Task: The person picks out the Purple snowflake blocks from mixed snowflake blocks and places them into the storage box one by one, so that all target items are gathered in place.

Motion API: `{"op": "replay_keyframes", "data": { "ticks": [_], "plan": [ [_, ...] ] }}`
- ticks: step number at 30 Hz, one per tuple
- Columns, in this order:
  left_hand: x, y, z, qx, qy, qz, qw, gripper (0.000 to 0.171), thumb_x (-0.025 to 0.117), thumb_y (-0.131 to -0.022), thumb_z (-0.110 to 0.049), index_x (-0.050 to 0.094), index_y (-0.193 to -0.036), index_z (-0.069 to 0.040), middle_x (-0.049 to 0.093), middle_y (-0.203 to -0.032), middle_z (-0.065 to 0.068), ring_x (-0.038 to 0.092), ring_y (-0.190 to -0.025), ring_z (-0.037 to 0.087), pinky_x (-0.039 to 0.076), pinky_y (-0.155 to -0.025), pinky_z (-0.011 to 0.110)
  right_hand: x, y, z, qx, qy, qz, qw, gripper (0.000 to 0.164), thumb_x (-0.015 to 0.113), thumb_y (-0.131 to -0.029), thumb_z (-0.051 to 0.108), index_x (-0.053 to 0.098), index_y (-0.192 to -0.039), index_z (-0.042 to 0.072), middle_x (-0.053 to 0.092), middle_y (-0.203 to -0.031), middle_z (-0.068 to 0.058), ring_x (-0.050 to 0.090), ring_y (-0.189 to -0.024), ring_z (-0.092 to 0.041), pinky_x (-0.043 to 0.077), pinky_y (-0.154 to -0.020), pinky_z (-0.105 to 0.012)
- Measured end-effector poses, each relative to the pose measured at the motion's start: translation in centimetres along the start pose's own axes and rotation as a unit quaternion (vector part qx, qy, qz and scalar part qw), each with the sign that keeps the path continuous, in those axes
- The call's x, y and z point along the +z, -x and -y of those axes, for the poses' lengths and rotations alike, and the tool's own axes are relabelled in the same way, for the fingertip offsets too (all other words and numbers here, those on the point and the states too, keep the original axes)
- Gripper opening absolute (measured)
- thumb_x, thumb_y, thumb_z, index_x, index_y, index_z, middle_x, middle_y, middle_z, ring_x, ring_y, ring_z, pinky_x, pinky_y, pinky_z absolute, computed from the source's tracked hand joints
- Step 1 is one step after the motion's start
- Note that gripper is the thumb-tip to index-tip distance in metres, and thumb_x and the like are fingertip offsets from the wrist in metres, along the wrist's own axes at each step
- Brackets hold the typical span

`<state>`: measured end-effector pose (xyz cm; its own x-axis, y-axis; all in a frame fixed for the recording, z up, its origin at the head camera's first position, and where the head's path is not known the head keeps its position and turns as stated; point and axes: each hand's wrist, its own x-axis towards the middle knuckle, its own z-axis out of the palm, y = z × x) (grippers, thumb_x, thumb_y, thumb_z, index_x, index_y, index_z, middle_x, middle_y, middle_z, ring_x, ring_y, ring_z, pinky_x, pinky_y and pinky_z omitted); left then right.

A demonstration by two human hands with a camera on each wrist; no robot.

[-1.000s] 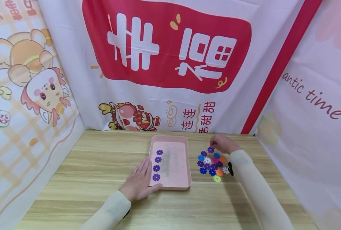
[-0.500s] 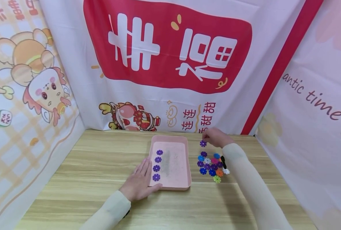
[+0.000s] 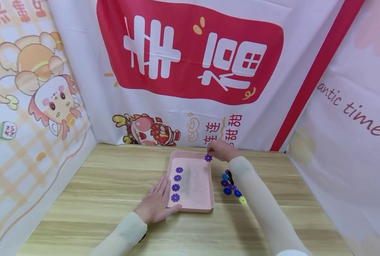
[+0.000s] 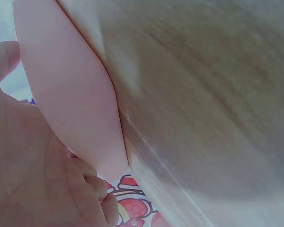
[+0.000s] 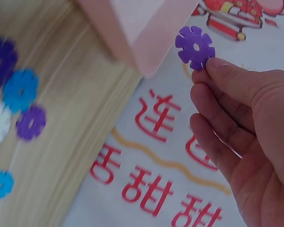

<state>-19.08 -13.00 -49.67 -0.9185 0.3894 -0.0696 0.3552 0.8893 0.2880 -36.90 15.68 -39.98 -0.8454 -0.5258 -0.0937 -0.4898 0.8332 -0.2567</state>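
Between thumb and forefinger, my right hand [image 3: 223, 150] pinches a purple notched disc [image 5: 195, 48] with a small central hole. In the head view that disc is over the far right corner of a shallow pink tray [image 3: 201, 204]. My left hand [image 3: 154, 204] rests against the tray's left edge, fingers straight and thumb at the near left corner. Inside the tray, several purple snowflake discs [image 3: 175, 187] lie in a column along the left side. The left wrist view shows the palm beside the tray's pink outer wall [image 4: 75, 90].
Right of the tray, a loose group of notched discs lies on the wooden table [image 3: 113, 177], among them a yellow-green disc [image 3: 242, 200] and a light blue disc [image 5: 20, 90]. My right forearm hides part of the group. A printed cloth wall [image 3: 190, 117] stands behind the table.
My right hand has carried the purple disc leftward from above the loose group to the tray's far right corner. The left hand has stayed at the tray's edge.
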Motion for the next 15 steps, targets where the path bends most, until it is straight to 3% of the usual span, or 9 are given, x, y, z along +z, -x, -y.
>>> {"op": "replay_keyframes", "data": {
  "ticks": [9, 15],
  "plan": [
    [0.2, 0.0, 0.2, 0.005, -0.003, -0.013, 0.9999, 0.106, 0.050, -0.101, -0.071, 0.019, -0.166, 0.006, 0.012, -0.176, 0.025, 0.015, -0.165, 0.041, 0.021, -0.135, 0.054, 2.5, -2.9, 3.2, -0.034, -0.004, -0.030, 0.999, 0.011, 0.070, -0.102, 0.010, 0.081, -0.097, 0.011, 0.078, -0.093, -0.004, 0.067, -0.080, -0.013, 0.060, -0.076, -0.028],
    [0.3, 0.1, 0.3, 0.008, -0.010, -0.013, 0.9998, 0.105, 0.050, -0.101, -0.071, 0.020, -0.165, 0.006, 0.014, -0.176, 0.025, 0.016, -0.165, 0.041, 0.021, -0.134, 0.054, 4.2, -4.3, 4.3, -0.006, -0.056, -0.031, 0.998, 0.011, 0.070, -0.102, 0.011, 0.080, -0.100, 0.009, 0.080, -0.100, -0.009, 0.067, -0.080, -0.014, 0.060, -0.075, -0.028]
  ]
}}
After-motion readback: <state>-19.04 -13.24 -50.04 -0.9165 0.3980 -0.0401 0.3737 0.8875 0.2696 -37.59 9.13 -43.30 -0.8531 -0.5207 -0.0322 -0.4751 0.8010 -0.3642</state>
